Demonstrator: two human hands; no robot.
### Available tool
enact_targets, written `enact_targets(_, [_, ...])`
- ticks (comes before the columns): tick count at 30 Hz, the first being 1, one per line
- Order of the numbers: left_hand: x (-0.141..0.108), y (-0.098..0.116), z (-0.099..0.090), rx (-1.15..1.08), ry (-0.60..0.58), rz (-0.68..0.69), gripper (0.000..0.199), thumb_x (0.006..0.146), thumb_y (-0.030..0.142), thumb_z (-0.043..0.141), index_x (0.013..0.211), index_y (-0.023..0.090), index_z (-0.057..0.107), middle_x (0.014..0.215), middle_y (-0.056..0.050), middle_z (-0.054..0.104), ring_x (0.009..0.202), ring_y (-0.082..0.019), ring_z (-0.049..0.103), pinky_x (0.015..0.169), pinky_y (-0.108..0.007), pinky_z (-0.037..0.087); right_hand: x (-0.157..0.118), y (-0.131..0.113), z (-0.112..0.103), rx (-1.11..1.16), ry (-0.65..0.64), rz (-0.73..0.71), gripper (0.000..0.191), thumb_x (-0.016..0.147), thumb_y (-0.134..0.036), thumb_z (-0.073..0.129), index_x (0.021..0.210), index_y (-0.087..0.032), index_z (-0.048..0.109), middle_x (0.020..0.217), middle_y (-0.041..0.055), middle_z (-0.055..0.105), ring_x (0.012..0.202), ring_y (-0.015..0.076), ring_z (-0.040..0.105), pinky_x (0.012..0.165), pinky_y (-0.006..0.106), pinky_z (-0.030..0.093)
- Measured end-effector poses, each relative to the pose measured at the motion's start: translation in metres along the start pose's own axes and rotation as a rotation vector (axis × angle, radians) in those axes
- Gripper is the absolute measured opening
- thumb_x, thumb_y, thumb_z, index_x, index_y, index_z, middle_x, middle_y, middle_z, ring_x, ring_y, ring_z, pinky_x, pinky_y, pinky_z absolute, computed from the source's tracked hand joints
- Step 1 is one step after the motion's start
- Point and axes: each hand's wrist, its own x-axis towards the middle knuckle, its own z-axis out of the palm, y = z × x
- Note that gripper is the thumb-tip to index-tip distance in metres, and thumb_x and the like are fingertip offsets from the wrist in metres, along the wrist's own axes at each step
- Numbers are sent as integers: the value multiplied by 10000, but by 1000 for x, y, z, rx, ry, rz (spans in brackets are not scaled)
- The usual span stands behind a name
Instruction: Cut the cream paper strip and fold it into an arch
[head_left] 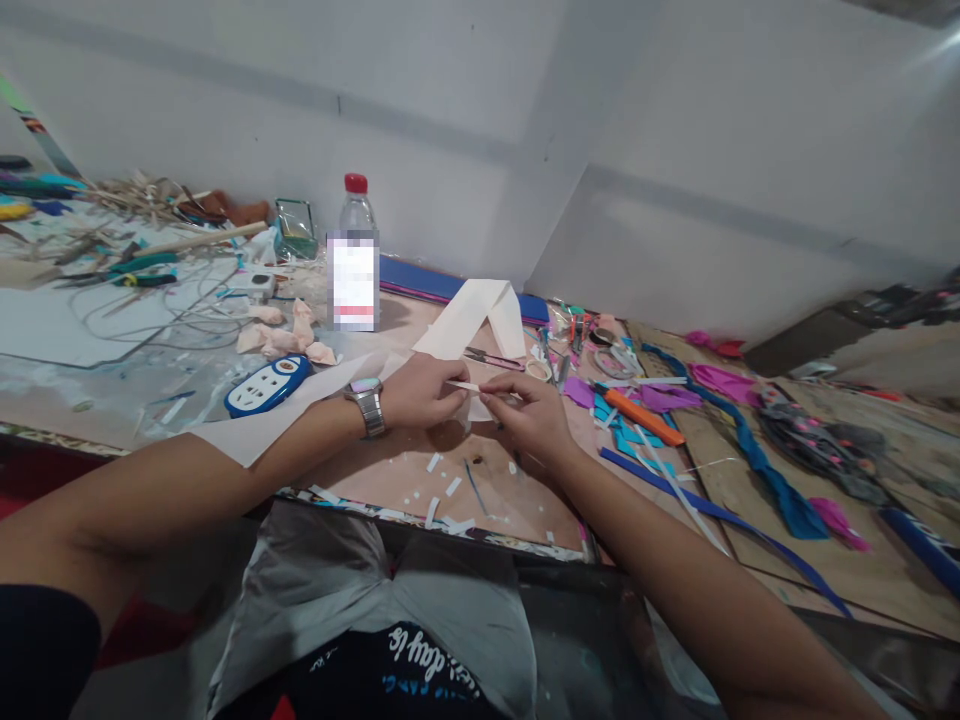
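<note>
Left fingers (pixel 450 369) and right fingers (pixel 504 383) pinch a small white strip (pixel 466 386) spanning between them.

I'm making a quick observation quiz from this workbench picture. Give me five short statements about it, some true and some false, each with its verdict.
1. The left hand and right hand both hold a thin white strip. True.
2. The bottle has a blue cap. False: its cap is red.
3. The metal watch is on the right arm. False: it is on the left arm.
4. An orange tool lies to the right of both hands. True.
5. The blue-and-white socket block hangs on the wall. False: it lies on the table, left of the hands.
</note>
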Motion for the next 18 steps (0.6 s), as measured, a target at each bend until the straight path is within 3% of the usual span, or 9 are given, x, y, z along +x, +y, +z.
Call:
enact_targets(6, [0, 4, -1, -109, -30, -20, 354, 960, 468, 513, 944, 168, 701, 895, -61, 736, 813, -213, 648, 727, -321, 431, 0, -1, -1, -4, 1, -20, 92, 830, -287, 744, 840, -210, 792, 886, 72, 801, 841, 238, 741, 800, 361, 568])
enact_targets(14, [1, 3, -5, -122, -18, -58, 207, 897, 342, 558, 886, 170, 671, 792, -21, 688, 740, -187, 603, 675, -302, 385, 1, -6, -1, -4, 26, -15, 93, 827, -281, 732, 839, -211, 792, 884, 72, 804, 851, 241, 742, 809, 361, 562])
enact_targets(18, [0, 3, -4, -172, -15, -32, 258, 924, 386, 556, 910, 169, 696, 834, -27, 710, 779, -191, 626, 701, -302, 406, 0, -5, -1, -10, 31, -21, 91, 831, -281, 733, 836, -210, 790, 874, 69, 801, 837, 236, 741, 796, 355, 563])
